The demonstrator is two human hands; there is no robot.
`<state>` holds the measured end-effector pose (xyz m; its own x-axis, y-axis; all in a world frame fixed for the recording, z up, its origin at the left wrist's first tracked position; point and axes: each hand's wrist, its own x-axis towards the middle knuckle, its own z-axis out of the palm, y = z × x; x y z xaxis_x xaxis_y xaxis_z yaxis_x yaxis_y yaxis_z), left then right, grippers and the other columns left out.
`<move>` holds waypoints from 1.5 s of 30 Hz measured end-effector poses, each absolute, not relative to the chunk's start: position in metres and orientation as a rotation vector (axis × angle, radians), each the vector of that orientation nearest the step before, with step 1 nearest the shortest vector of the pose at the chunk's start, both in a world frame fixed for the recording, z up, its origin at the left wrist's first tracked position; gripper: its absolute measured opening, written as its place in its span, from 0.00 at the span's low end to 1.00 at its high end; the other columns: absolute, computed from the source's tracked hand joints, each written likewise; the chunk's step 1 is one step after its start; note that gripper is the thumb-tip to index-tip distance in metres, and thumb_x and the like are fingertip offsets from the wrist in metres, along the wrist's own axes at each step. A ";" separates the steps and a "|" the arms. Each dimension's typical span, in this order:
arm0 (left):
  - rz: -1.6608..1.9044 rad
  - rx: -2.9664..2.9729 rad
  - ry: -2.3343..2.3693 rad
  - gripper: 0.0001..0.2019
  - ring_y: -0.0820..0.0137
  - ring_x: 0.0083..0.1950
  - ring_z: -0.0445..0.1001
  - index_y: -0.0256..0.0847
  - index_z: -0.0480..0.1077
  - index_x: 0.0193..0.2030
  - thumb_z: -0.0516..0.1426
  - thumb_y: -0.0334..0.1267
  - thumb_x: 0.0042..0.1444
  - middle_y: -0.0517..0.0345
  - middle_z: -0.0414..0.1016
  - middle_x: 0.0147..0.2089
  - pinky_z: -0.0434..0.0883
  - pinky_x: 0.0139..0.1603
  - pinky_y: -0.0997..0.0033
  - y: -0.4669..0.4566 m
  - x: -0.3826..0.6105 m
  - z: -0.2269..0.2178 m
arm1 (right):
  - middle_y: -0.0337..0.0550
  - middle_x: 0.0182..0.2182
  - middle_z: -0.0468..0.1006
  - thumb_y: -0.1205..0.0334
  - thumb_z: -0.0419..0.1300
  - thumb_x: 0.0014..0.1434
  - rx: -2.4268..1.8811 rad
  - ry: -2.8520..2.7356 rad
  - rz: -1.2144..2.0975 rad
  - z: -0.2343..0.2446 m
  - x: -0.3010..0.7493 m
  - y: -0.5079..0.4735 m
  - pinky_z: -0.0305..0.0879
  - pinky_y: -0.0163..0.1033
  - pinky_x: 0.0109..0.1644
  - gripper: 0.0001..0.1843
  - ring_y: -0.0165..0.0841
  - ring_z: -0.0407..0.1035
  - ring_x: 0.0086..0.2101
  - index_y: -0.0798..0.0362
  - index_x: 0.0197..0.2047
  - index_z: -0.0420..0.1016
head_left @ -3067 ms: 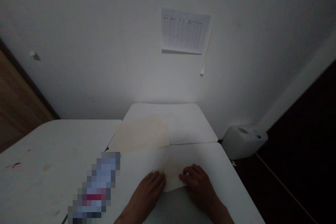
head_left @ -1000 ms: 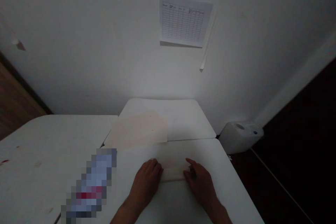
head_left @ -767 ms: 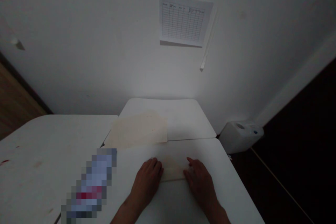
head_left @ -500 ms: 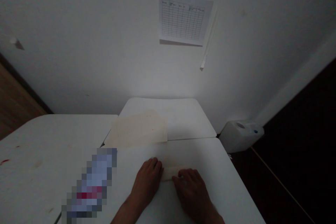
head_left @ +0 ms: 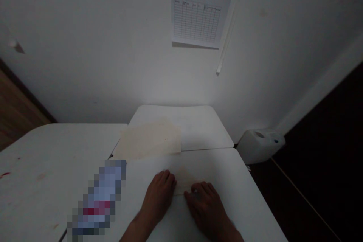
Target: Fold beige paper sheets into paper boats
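A thin cream-coloured strip [head_left: 181, 188] lies on the white table between my two hands, its kind not clear in the dim light. My left hand [head_left: 161, 193] has its fingers curled together at the strip's left end. At the other end my right hand [head_left: 206, 202] is closed, with the thumb and bent forefinger on the strip near its front edge. Both hands cover the strip's ends. Beyond them, a larger thin cream sheet [head_left: 149, 141] is spread flat across the joint between the white table tops.
The white table [head_left: 249, 196] abuts another white table [head_left: 31, 151] with small stains at left. A blurred-out pixelated item [head_left: 99, 196] lies left of my hands. A white plastic jerrycan [head_left: 252, 151] stands right. On the wall hangs a printed table sheet [head_left: 198, 19].
My right hand has shifted very slightly left and curled a little along the strip. My left hand and the large sheet stay where they were.
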<state>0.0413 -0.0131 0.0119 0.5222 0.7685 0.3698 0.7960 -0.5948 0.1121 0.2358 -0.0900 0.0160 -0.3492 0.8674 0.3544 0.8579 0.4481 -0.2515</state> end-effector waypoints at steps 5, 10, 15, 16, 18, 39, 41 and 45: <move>-0.634 -2.653 -1.288 0.08 0.60 0.40 0.71 0.38 0.70 0.37 0.50 0.29 0.62 0.50 0.72 0.38 0.71 0.42 0.57 -0.017 0.039 0.019 | 0.43 0.43 0.72 0.65 0.56 0.63 -1.462 -2.260 0.010 0.018 0.236 -0.090 0.57 0.45 0.48 0.14 0.39 0.63 0.42 0.43 0.51 0.71; -0.763 -2.706 -0.996 0.14 0.58 0.48 0.69 0.41 0.70 0.46 0.51 0.23 0.57 0.50 0.72 0.46 0.69 0.48 0.54 -0.034 0.032 0.023 | 0.42 0.44 0.72 0.63 0.58 0.63 -1.463 -2.272 0.019 0.019 0.236 -0.090 0.57 0.45 0.48 0.14 0.39 0.63 0.43 0.42 0.51 0.71; -0.649 -2.847 -0.987 0.20 0.60 0.48 0.69 0.44 0.69 0.52 0.53 0.24 0.53 0.53 0.72 0.47 0.68 0.53 0.54 -0.051 0.027 0.023 | 0.42 0.43 0.73 0.65 0.58 0.63 -1.466 -2.263 0.041 0.019 0.237 -0.089 0.57 0.45 0.50 0.15 0.39 0.63 0.43 0.42 0.51 0.71; -0.638 -2.841 -0.995 0.21 0.60 0.50 0.69 0.45 0.68 0.53 0.53 0.24 0.53 0.53 0.72 0.48 0.67 0.54 0.53 -0.052 0.027 0.023 | 0.42 0.44 0.73 0.65 0.58 0.63 -1.465 -2.259 0.042 0.019 0.237 -0.089 0.57 0.46 0.50 0.15 0.39 0.63 0.44 0.41 0.52 0.71; -0.630 -2.836 -0.994 0.22 0.59 0.51 0.69 0.45 0.68 0.54 0.53 0.25 0.52 0.53 0.72 0.50 0.67 0.55 0.53 -0.053 0.026 0.023 | 0.41 0.44 0.72 0.65 0.58 0.63 -1.463 -2.254 0.054 0.018 0.236 -0.089 0.57 0.45 0.49 0.16 0.39 0.63 0.44 0.41 0.52 0.70; -0.649 -2.518 -1.233 0.16 0.55 0.46 0.71 0.51 0.72 0.52 0.53 0.39 0.58 0.49 0.72 0.46 0.70 0.43 0.55 -0.065 -0.024 0.017 | 0.42 0.46 0.71 0.63 0.55 0.65 -1.531 -2.266 0.142 0.028 0.239 -0.093 0.56 0.46 0.50 0.13 0.39 0.63 0.45 0.40 0.51 0.71; -0.677 -2.494 -1.262 0.16 0.55 0.46 0.72 0.51 0.72 0.52 0.53 0.39 0.59 0.49 0.73 0.47 0.70 0.43 0.55 -0.067 -0.028 0.016 | 0.42 0.45 0.71 0.63 0.56 0.64 -1.532 -2.262 0.126 0.025 0.239 -0.092 0.56 0.47 0.50 0.13 0.39 0.63 0.45 0.40 0.51 0.71; -0.670 -2.483 -1.302 0.15 0.57 0.45 0.73 0.49 0.73 0.52 0.53 0.37 0.59 0.48 0.73 0.47 0.72 0.40 0.57 -0.069 -0.032 0.014 | 0.43 0.46 0.71 0.64 0.56 0.64 -1.516 -2.265 0.108 0.022 0.239 -0.092 0.56 0.46 0.50 0.14 0.39 0.63 0.45 0.40 0.52 0.71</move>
